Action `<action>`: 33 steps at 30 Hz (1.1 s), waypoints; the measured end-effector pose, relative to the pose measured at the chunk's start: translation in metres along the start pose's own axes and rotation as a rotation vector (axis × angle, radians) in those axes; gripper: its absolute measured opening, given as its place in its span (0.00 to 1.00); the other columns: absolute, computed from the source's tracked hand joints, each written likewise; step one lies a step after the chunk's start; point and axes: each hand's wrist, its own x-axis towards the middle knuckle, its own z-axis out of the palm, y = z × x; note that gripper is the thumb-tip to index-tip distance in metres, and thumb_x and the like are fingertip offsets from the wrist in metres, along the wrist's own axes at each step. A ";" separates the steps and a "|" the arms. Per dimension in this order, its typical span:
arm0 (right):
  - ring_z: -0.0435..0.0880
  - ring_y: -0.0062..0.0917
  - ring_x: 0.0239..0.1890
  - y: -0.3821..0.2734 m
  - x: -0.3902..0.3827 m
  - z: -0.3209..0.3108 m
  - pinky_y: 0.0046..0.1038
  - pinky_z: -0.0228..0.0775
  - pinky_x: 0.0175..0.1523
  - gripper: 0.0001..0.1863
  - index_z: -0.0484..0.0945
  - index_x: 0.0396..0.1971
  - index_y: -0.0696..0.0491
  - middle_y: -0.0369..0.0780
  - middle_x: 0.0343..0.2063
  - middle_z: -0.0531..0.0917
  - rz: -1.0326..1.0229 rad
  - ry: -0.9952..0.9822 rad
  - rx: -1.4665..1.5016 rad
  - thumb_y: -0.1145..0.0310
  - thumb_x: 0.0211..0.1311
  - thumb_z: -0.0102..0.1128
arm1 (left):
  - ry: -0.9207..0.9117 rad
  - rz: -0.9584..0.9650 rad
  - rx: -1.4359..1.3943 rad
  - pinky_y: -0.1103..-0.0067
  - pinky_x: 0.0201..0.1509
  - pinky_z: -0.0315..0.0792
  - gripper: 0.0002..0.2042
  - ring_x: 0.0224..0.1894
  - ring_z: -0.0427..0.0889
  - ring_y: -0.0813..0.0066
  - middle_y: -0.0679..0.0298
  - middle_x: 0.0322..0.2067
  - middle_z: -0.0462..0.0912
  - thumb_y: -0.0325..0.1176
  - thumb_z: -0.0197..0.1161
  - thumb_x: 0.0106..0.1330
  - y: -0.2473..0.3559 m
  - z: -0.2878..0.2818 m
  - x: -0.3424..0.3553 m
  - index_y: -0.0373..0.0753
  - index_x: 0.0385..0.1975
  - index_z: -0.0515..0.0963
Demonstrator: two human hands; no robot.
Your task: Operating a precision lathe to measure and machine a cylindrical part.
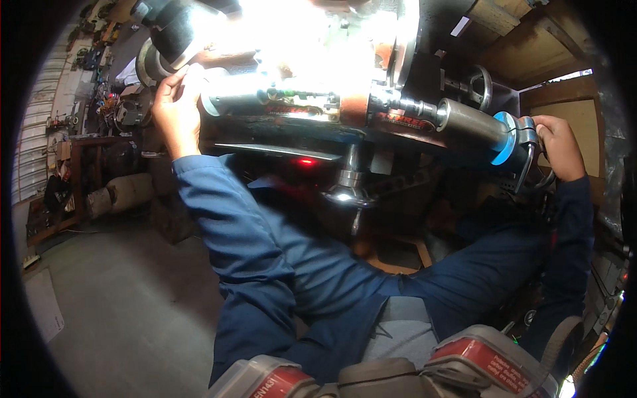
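A bright work lamp glare washes out the middle of a bench machine with a long horizontal shaft (pixel 405 103). At the left, my left hand (pixel 179 113) is raised with thumb and fingers drawn together beside the rim of a metal cylinder (pixel 239 91); glare hides what lies between the fingertips. To the right, a grey metal sleeve (pixel 471 124) on the same line ends in a blue disc (pixel 506 139). Just beyond that disc, my right hand (pixel 561 146) has its fingers curled on a metal clamp (pixel 527 131) with a lever hanging down.
Under the machine, a metal post (pixel 352 176) ends in a round shiny foot over my legs. A handwheel (pixel 481 86) stands behind the right sleeve. Cluttered shelves (pixel 99 139) line the left, with grey floor (pixel 133 298) below. Respirator filter cases (pixel 478 358) fill the lower edge.
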 end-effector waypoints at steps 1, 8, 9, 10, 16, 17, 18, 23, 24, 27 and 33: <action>0.77 0.23 0.30 -0.002 0.005 -0.003 0.25 0.69 0.39 0.12 0.79 0.35 0.64 0.40 0.26 0.81 0.047 -0.127 0.069 0.72 0.60 0.48 | -0.004 -0.007 -0.005 0.82 0.45 0.74 0.12 0.40 0.81 0.75 0.58 0.38 0.83 0.18 0.63 0.57 0.001 -0.001 0.000 0.29 0.41 0.77; 0.61 0.12 0.11 0.000 0.039 -0.014 0.20 0.50 0.16 0.14 0.76 0.14 0.55 0.30 0.11 0.70 0.206 -0.455 0.180 0.62 0.53 0.59 | -0.011 -0.013 -0.021 0.83 0.43 0.74 0.11 0.38 0.81 0.76 0.58 0.37 0.83 0.20 0.63 0.57 0.006 0.001 -0.003 0.29 0.40 0.77; 0.61 0.12 0.11 -0.002 0.043 -0.012 0.20 0.50 0.16 0.14 0.76 0.14 0.55 0.30 0.11 0.70 0.200 -0.451 0.168 0.62 0.53 0.59 | 0.000 -0.013 -0.029 0.83 0.43 0.74 0.11 0.38 0.81 0.76 0.58 0.37 0.83 0.20 0.63 0.57 0.005 0.001 -0.003 0.29 0.40 0.77; 0.61 0.12 0.11 -0.006 0.046 -0.011 0.20 0.50 0.16 0.15 0.77 0.14 0.54 0.29 0.11 0.70 0.278 -0.459 0.172 0.61 0.54 0.59 | -0.020 -0.016 0.003 0.82 0.46 0.73 0.11 0.41 0.80 0.75 0.58 0.39 0.83 0.19 0.63 0.57 0.004 0.000 -0.003 0.29 0.41 0.77; 0.62 0.11 0.14 -0.008 0.046 -0.011 0.20 0.51 0.18 0.17 0.78 0.15 0.54 0.30 0.13 0.71 0.236 -0.449 0.094 0.56 0.54 0.60 | -0.012 0.029 0.165 0.83 0.46 0.73 0.10 0.40 0.81 0.78 0.60 0.38 0.83 0.22 0.64 0.57 -0.006 -0.002 0.002 0.30 0.39 0.79; 0.62 0.13 0.14 -0.008 0.040 -0.013 0.22 0.52 0.18 0.17 0.79 0.15 0.54 0.30 0.13 0.71 0.247 -0.423 0.048 0.57 0.56 0.58 | 0.003 0.020 0.157 0.83 0.46 0.73 0.10 0.40 0.81 0.78 0.60 0.38 0.83 0.22 0.64 0.57 -0.006 -0.001 0.002 0.30 0.39 0.79; 0.63 0.13 0.15 -0.011 0.034 -0.014 0.22 0.53 0.19 0.16 0.79 0.16 0.55 0.30 0.13 0.71 0.236 -0.410 0.085 0.59 0.57 0.56 | -0.002 0.026 0.156 0.83 0.45 0.73 0.10 0.40 0.81 0.78 0.60 0.37 0.84 0.22 0.65 0.57 -0.004 0.000 0.003 0.30 0.39 0.79; 0.79 0.24 0.32 0.001 0.002 0.000 0.26 0.69 0.39 0.14 0.79 0.34 0.64 0.43 0.27 0.83 -0.019 -0.027 -0.077 0.69 0.62 0.48 | 0.014 0.013 0.121 0.84 0.44 0.74 0.11 0.38 0.81 0.80 0.62 0.36 0.84 0.24 0.66 0.57 -0.001 -0.008 -0.004 0.32 0.39 0.79; 0.80 0.27 0.33 -0.001 -0.006 0.003 0.27 0.69 0.41 0.14 0.79 0.36 0.63 0.45 0.29 0.83 -0.046 0.060 -0.104 0.69 0.63 0.47 | 0.019 0.003 0.132 0.84 0.43 0.73 0.11 0.38 0.80 0.82 0.64 0.36 0.84 0.25 0.67 0.56 0.006 -0.008 -0.005 0.33 0.39 0.80; 0.82 0.33 0.37 -0.026 -0.030 0.018 0.29 0.70 0.44 0.14 0.79 0.40 0.59 0.46 0.35 0.83 -0.064 0.250 -0.240 0.69 0.64 0.46 | 0.045 0.046 0.284 0.84 0.43 0.73 0.11 0.37 0.80 0.83 0.65 0.35 0.84 0.27 0.68 0.55 0.009 -0.008 -0.008 0.35 0.39 0.81; 0.81 0.38 0.44 -0.034 -0.057 0.046 0.32 0.71 0.47 0.15 0.77 0.48 0.52 0.45 0.42 0.82 -0.030 0.595 -0.385 0.67 0.66 0.45 | 0.024 0.123 0.223 0.84 0.42 0.71 0.13 0.36 0.79 0.83 0.66 0.35 0.84 0.34 0.70 0.54 0.011 -0.005 -0.012 0.38 0.38 0.82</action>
